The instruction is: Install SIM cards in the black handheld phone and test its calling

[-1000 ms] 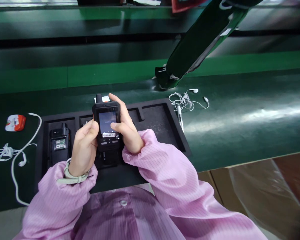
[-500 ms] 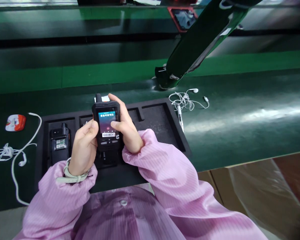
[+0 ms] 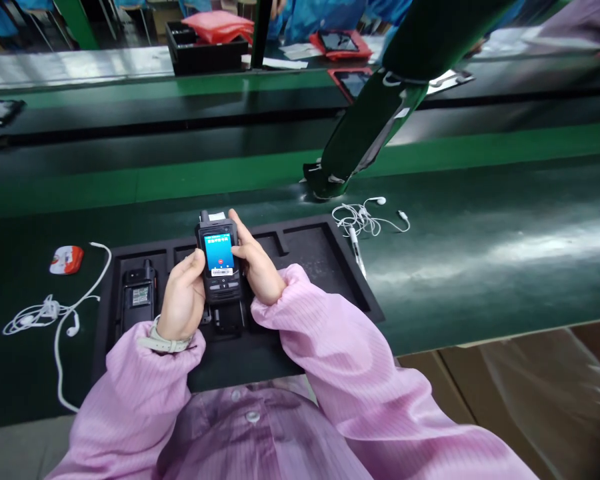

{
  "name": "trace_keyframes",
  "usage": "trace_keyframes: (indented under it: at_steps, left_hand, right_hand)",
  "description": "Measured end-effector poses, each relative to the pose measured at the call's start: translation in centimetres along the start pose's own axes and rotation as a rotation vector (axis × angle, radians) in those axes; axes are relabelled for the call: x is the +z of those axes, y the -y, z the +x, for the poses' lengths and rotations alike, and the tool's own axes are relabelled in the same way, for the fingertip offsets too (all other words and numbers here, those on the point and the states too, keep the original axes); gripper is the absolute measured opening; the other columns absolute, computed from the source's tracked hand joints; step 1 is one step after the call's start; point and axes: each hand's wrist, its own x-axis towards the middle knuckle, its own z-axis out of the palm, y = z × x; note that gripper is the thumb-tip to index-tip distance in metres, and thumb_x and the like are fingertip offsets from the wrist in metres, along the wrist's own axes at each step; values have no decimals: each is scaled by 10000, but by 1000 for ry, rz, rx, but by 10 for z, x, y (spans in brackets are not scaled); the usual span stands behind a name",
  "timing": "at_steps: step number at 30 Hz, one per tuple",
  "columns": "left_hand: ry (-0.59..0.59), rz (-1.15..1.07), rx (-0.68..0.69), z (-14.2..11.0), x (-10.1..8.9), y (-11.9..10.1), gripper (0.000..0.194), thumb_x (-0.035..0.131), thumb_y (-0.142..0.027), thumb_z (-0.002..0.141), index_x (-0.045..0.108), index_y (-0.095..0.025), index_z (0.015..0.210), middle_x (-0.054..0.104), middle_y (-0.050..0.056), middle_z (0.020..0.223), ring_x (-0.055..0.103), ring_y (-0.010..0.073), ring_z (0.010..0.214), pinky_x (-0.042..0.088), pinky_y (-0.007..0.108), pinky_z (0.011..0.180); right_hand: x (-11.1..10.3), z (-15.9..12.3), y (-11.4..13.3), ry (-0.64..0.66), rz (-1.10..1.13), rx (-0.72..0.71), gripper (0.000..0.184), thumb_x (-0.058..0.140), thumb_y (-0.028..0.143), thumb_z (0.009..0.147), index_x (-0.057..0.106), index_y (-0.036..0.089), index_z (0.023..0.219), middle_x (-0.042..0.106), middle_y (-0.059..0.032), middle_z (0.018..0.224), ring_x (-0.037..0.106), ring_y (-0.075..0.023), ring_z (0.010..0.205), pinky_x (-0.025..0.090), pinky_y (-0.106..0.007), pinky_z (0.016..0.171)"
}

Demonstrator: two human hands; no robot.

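Observation:
A black handheld radio (image 3: 221, 255) with a stubby antenna is held upright between both hands, its lit blue screen facing me. The screen shows a line of text and a red round button. My left hand (image 3: 184, 295) is closed around its left side, thumb on the edge. My right hand (image 3: 261, 272) grips the right side, with the thumb at the screen's right edge and a finger up behind the top. Beneath is a black tray (image 3: 325, 263) with compartments. A second radio (image 3: 140, 297) lies in its left compartment, back side up.
White earphones (image 3: 363, 217) and a pen (image 3: 357, 252) lie right of the tray. More earphones (image 3: 47, 313), a white cable (image 3: 57, 347) and a red-white packet (image 3: 67, 260) lie left. A dark green slanted post (image 3: 355, 133) rises behind. Blue-clad people (image 3: 325, 17) are across the bench.
The view has tilted up, bringing the far bench and people into sight. My right thumb has shifted from over the screen to its right edge. The screen looks brighter blue.

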Motion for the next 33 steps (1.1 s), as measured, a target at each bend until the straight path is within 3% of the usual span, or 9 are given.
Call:
trace_keyframes:
  at_steps: [6, 9, 14, 20, 26, 29, 33]
  left_hand:
    - [37, 12, 20, 0, -2, -1, 357, 937, -390, 672, 797, -141, 886, 828, 106, 1018, 712, 344, 1192, 581, 403, 991]
    - [57, 9, 37, 1, -3, -1, 344, 929, -401, 688, 792, -144, 873, 827, 109, 1014, 712, 344, 1190, 577, 410, 996]
    - [88, 21, 73, 4, -3, -1, 362, 926, -440, 686, 787, -155, 861, 826, 100, 1003, 716, 332, 1178, 577, 404, 986]
    - [85, 32, 119, 5, -5, 0, 455, 946, -545, 622, 794, -172, 835, 829, 77, 947, 742, 315, 1106, 577, 397, 965]
    - [80, 24, 138, 5, -5, 2, 415, 936, -499, 665, 798, -167, 871, 826, 72, 932, 743, 293, 1094, 557, 384, 985]
    - [65, 21, 129, 5, -5, 1, 377, 925, -458, 692, 794, -163, 886, 828, 74, 942, 738, 288, 1109, 550, 387, 995]
    - [52, 34, 127, 9, -7, 2, 404, 910, -493, 697, 791, -151, 876, 827, 83, 905, 754, 295, 1072, 557, 409, 978]
  right_hand:
    - [2, 2, 1, 6, -8, -5, 1113, 577, 399, 665, 183, 123, 1669, 387, -10, 1686, 217, -243, 1636, 311, -449, 1317]
    - [2, 4, 0, 13, -22, -27, 1097, 574, 403, 677, 190, 144, 1672, 406, 7, 1676, 277, -243, 1616, 309, -438, 1317]
    - [2, 7, -1, 15, -49, -82, 1124, 562, 428, 673, 171, 68, 1664, 278, -35, 1729, 331, -258, 1593, 270, -414, 1328]
    - [1, 8, -1, 57, -78, -102, 1088, 541, 396, 705, 134, 150, 1683, 364, 11, 1700, 349, -247, 1580, 281, -431, 1328]
    - [1, 6, 0, 47, -94, -141, 1012, 639, 407, 736, 255, 257, 1661, 331, 37, 1717, 361, -230, 1568, 258, -411, 1330]
    - [5, 6, -1, 20, -44, -100, 992, 635, 474, 747, 284, 257, 1649, 477, 1, 1635, 498, -241, 1462, 331, -438, 1287]
    - [6, 12, 2, -72, -26, -58, 948, 495, 631, 795, 336, 187, 1617, 701, -92, 1338, 660, -284, 1231, 469, -536, 1145]
